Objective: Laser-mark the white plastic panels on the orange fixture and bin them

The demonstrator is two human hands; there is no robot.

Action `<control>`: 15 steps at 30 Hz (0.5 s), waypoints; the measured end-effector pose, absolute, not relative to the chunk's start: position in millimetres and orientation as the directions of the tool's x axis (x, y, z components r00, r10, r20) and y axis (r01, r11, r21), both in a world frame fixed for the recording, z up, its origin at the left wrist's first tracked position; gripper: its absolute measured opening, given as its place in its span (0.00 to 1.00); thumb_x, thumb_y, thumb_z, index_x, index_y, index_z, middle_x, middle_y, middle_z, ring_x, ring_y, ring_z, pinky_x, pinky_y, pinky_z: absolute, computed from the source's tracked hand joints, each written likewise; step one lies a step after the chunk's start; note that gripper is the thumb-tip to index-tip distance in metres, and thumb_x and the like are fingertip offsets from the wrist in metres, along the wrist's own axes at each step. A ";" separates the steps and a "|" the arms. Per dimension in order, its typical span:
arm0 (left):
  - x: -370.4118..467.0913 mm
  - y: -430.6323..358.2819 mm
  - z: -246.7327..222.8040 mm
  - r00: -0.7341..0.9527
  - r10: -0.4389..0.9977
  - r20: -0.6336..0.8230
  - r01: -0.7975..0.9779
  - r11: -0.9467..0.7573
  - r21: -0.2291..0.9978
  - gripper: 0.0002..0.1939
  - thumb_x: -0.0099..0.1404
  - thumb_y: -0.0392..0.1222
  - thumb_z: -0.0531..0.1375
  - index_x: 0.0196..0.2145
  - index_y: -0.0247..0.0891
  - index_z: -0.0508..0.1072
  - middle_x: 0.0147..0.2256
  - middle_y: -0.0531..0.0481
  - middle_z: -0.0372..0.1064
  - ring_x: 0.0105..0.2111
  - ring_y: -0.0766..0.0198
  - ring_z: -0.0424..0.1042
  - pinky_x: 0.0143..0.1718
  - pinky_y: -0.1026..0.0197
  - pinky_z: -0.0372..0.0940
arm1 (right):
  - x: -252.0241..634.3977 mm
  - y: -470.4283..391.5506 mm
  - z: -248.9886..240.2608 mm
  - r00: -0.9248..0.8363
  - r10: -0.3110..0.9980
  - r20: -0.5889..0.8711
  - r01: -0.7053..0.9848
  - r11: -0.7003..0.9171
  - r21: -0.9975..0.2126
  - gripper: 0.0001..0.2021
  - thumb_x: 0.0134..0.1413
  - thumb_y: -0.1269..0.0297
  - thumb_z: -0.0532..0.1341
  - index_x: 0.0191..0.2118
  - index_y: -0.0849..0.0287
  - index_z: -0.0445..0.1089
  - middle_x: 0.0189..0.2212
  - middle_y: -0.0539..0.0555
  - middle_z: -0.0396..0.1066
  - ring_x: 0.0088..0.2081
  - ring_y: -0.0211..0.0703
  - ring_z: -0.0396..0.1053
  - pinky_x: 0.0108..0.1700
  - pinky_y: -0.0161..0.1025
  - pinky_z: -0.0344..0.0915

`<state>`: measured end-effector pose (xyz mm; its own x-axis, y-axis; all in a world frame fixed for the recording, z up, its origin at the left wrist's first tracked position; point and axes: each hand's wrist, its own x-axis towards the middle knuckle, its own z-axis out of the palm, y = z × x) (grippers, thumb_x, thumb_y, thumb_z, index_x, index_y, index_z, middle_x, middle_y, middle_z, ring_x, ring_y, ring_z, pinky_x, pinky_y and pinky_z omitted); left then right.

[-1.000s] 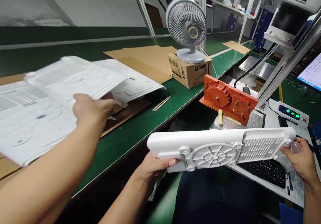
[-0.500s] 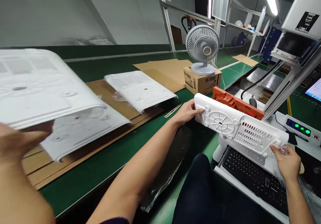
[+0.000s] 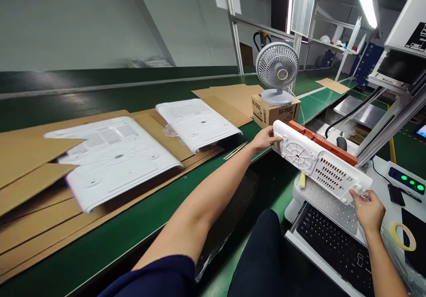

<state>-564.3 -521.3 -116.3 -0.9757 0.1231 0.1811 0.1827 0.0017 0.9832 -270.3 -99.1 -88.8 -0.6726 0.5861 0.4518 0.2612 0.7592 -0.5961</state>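
At the right, before the orange block (image 3: pixel 328 143), holding the white panel (image 3: pixel 310 164) slantwise: pinching its far left end with the left hand (image 3: pixel 265 140), grasping its near right end and some clear film (image 3: pixel 365 196) with the right hand (image 3: pixel 369 211), probably to keep so long a piece from tipping; hard to tell whether touching the block

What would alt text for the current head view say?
A person's left hand and right hand hold a white vented plastic panel by its ends before an orange part. On the green bench at left, two more white panels lie on cardboard; beyond, a gray desk fan stands on an M-1000 carton.
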 end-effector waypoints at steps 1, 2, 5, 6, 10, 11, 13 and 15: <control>-566.2 -520.7 -117.3 -0.977 0.124 0.171 0.173 -0.002 0.985 0.40 0.42 0.55 0.83 0.49 0.38 0.77 0.45 0.41 0.80 0.45 0.46 0.78 0.46 0.49 0.73 | -271.6 -98.3 -88.9 -0.666 0.587 0.460 0.261 0.761 -0.594 0.35 0.45 0.19 0.65 0.28 0.52 0.69 0.23 0.51 0.71 0.28 0.50 0.65 0.36 0.45 0.58; -567.5 -520.8 -118.3 -0.979 0.125 0.162 0.163 -0.006 0.987 0.39 0.42 0.54 0.83 0.49 0.38 0.77 0.44 0.41 0.80 0.45 0.47 0.78 0.46 0.49 0.73 | -273.0 -98.0 -88.7 -0.659 0.588 0.468 0.260 0.763 -0.592 0.35 0.45 0.19 0.65 0.29 0.52 0.69 0.24 0.51 0.72 0.29 0.51 0.66 0.37 0.45 0.59; -569.5 -523.4 -121.1 -0.982 0.123 0.143 0.141 -0.018 0.990 0.41 0.43 0.54 0.83 0.51 0.38 0.77 0.46 0.40 0.79 0.45 0.47 0.78 0.45 0.49 0.74 | -278.1 -99.8 -87.0 -0.649 0.594 0.475 0.261 0.761 -0.594 0.35 0.44 0.20 0.66 0.31 0.52 0.71 0.26 0.53 0.74 0.31 0.54 0.69 0.38 0.46 0.59; -570.3 -524.1 -121.7 -0.983 0.118 0.139 0.137 -0.021 0.990 0.41 0.44 0.55 0.83 0.52 0.39 0.77 0.47 0.40 0.78 0.45 0.47 0.78 0.45 0.48 0.75 | -280.2 -100.7 -86.3 -0.649 0.595 0.474 0.262 0.760 -0.594 0.34 0.44 0.20 0.66 0.32 0.52 0.72 0.26 0.54 0.75 0.31 0.55 0.69 0.38 0.46 0.59; -579.1 -521.2 -121.8 -0.985 0.108 0.134 0.131 -0.033 0.991 0.44 0.43 0.55 0.83 0.55 0.39 0.76 0.50 0.39 0.78 0.46 0.47 0.78 0.45 0.48 0.75 | -289.0 -102.2 -84.0 -0.651 0.593 0.474 0.276 0.766 -0.580 0.33 0.46 0.22 0.65 0.31 0.52 0.73 0.27 0.56 0.76 0.32 0.57 0.70 0.38 0.46 0.59; -582.5 -519.3 -121.4 -0.985 0.111 0.135 0.131 -0.036 0.991 0.44 0.43 0.55 0.83 0.55 0.39 0.77 0.50 0.39 0.78 0.46 0.47 0.78 0.45 0.48 0.75 | -290.9 -101.8 -83.7 -0.646 0.594 0.478 0.280 0.768 -0.576 0.33 0.47 0.22 0.65 0.31 0.52 0.73 0.27 0.56 0.77 0.32 0.57 0.70 0.38 0.46 0.59; -589.1 -515.3 -120.5 -0.983 0.122 0.133 0.129 -0.043 0.991 0.44 0.42 0.55 0.83 0.54 0.38 0.77 0.48 0.38 0.79 0.46 0.46 0.78 0.45 0.48 0.75 | -293.9 -100.7 -83.5 -0.645 0.590 0.485 0.277 0.772 -0.571 0.33 0.47 0.22 0.65 0.31 0.52 0.73 0.28 0.57 0.77 0.33 0.58 0.71 0.38 0.46 0.59; -593.9 -512.5 -120.3 -0.983 0.133 0.128 0.123 -0.047 0.991 0.45 0.40 0.55 0.83 0.54 0.38 0.77 0.47 0.39 0.79 0.46 0.45 0.78 0.45 0.47 0.75 | -295.7 -99.9 -83.5 -0.650 0.576 0.496 0.257 0.780 -0.570 0.33 0.48 0.22 0.65 0.32 0.52 0.73 0.29 0.57 0.78 0.33 0.59 0.72 0.39 0.46 0.60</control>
